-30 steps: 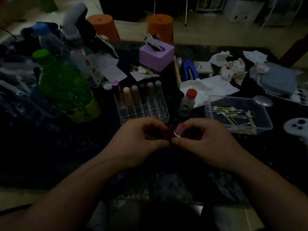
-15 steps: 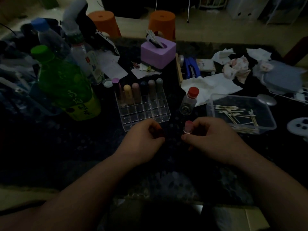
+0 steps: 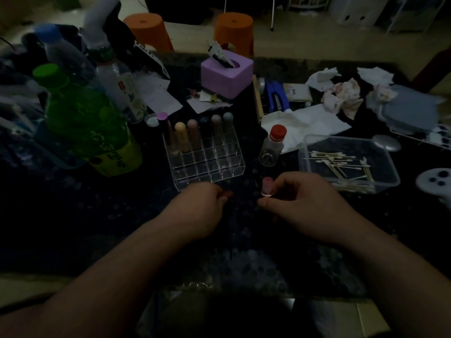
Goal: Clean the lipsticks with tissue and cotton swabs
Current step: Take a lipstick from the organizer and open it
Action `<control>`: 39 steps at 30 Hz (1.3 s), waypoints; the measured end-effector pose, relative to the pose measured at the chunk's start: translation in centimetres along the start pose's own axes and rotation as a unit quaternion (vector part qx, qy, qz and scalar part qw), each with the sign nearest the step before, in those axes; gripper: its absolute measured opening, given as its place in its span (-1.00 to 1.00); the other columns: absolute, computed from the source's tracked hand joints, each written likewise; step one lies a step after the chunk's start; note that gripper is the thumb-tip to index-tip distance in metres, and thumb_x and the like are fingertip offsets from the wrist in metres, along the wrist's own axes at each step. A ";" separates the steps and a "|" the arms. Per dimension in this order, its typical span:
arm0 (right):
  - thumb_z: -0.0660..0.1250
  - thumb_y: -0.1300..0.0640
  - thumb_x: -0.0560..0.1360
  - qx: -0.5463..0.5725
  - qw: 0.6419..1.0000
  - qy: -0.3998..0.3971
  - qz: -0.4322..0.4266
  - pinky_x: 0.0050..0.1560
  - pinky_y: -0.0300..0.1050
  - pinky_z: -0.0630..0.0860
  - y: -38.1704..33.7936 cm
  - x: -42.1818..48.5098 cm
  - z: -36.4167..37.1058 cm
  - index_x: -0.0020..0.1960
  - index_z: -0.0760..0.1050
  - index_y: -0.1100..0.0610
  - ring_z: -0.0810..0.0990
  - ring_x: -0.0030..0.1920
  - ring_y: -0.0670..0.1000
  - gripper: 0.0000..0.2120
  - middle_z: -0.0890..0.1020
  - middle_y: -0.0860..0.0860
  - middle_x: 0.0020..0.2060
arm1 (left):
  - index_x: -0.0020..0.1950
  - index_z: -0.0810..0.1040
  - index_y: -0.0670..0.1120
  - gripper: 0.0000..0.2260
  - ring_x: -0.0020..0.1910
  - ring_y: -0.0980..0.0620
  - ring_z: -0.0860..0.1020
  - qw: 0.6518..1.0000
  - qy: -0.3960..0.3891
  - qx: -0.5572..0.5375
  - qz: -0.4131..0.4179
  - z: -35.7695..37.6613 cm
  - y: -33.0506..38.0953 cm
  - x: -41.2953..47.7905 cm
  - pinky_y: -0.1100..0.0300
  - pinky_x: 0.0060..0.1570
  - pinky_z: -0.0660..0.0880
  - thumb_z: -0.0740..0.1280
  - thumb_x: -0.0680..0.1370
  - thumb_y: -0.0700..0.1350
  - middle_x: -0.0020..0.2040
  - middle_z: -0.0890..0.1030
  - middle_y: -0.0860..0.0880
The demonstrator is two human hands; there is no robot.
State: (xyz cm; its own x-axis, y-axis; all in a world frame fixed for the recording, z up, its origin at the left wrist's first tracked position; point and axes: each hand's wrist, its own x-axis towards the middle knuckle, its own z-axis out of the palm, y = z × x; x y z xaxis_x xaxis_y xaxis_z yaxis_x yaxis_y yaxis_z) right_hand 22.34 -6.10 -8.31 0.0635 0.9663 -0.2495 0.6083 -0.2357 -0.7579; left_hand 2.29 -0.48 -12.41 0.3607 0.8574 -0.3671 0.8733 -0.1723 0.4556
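The right hand (image 3: 300,203) pinches a lipstick (image 3: 267,187) upright between thumb and fingers, low over the dark speckled surface (image 3: 73,215). Its waxy pink tip stands bare above a shiny metal collar, probably held that way so it can be wiped. The left hand (image 3: 202,206), a little apart, curls round a small reddish piece, likely the cap (image 3: 227,194), though the dim light leaves that unsure. Just behind the hands is a clear hard plastic rack (image 3: 207,167) whose back row holds smooth round-topped tubes (image 3: 192,132). Thin cotton swabs (image 3: 336,164) lie loose in a clear tray (image 3: 390,184) near the right hand, handy for the next step. A soft flat tissue (image 3: 305,123) lies beyond, and crumpled, pink-stained ones (image 3: 341,96) farther back.
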 end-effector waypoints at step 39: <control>0.48 0.10 0.41 0.130 0.983 0.065 -0.114 -0.22 -0.29 0.58 -2.9 -1.8 2.4 -0.07 0.61 0.00 0.67 -0.21 -0.13 -0.89 0.68 -0.13 -0.23 | -0.07 0.66 0.09 -0.86 -0.17 0.03 0.59 0.916 0.194 -0.322 0.143 -2.9 2.9 -4.2 0.06 -0.17 0.60 0.51 0.41 0.04 -0.08 0.63 0.12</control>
State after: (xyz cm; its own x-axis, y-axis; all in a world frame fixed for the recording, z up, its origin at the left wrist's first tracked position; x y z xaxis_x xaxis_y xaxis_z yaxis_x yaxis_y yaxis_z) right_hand 18.61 -7.41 -7.10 0.0595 0.9982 0.0102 0.3960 -0.0142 -0.9181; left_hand 2.42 -3.16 -7.21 0.2924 0.9510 0.1005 0.3424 -0.2022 0.9176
